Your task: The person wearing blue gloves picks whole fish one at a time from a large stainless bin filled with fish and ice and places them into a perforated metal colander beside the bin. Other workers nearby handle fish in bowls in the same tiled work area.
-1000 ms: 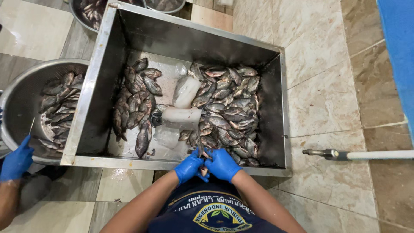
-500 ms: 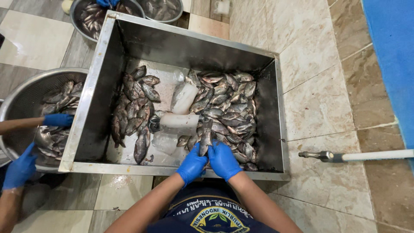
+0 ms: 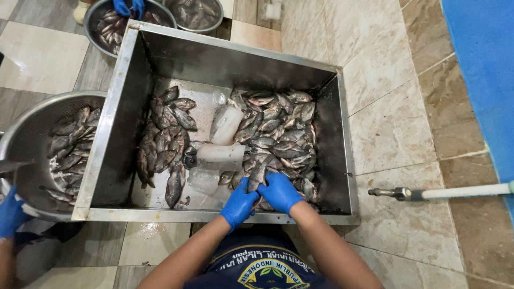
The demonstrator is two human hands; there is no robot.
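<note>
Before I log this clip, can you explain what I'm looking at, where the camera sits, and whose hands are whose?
No machine here: one camera on a person's head looks down at their own blue-gloved hands. The left hand and right hand reach into a steel tub and grip a fish at the near edge of the right-hand pile. A smaller pile and ice blocks lie beside it. Other people's gloved hands work at bowls of fish. A hose nozzle lies on the tiles.

Both gloved hands, left hand (image 3: 239,204) beside right hand (image 3: 280,191), forearms outstretched, fingers curled downward.
</note>
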